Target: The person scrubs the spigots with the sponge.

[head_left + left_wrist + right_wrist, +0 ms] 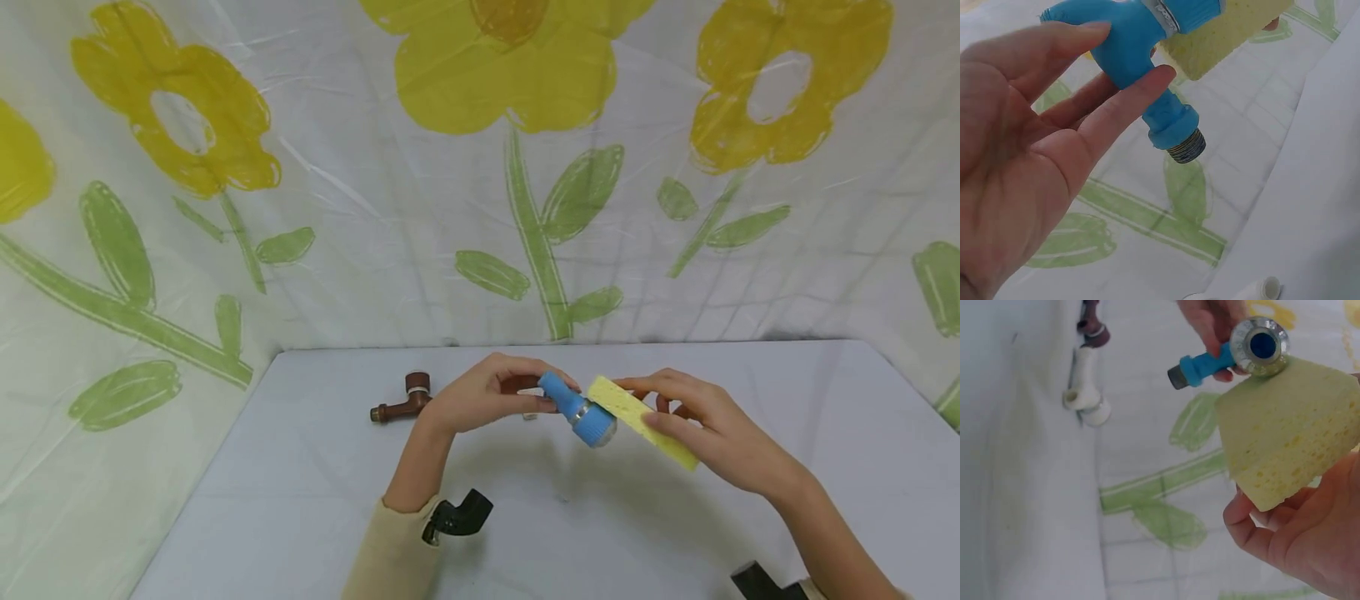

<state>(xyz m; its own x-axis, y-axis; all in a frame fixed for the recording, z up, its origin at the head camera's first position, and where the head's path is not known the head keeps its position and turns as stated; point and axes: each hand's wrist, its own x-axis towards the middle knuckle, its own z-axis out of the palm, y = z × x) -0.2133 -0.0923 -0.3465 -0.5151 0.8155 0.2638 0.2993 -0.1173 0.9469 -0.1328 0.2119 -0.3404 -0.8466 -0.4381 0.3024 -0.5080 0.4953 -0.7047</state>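
Above the middle of the table, my left hand (480, 398) grips a blue faucet (592, 425) between thumb and fingers. The left wrist view shows its dark threaded end (1186, 147) pointing down and a silver ring (1165, 17) round its body. A clear, faceted knob (1242, 331) with a blue centre caps it in the right wrist view. My right hand (712, 433) pinches a yellow sponge (652, 429) by its side, thumb on one face and fingers behind. The sponge lies against the faucet's knob end and hides part of it from the left wrist view.
A brown faucet (405, 407) lies on the white table (285, 508) to the left, behind my left forearm. Beside it, a white faucet (1087, 381) shows in the right wrist view, mostly hidden from the head view. A flower-printed sheet (360, 275) hangs behind the table.
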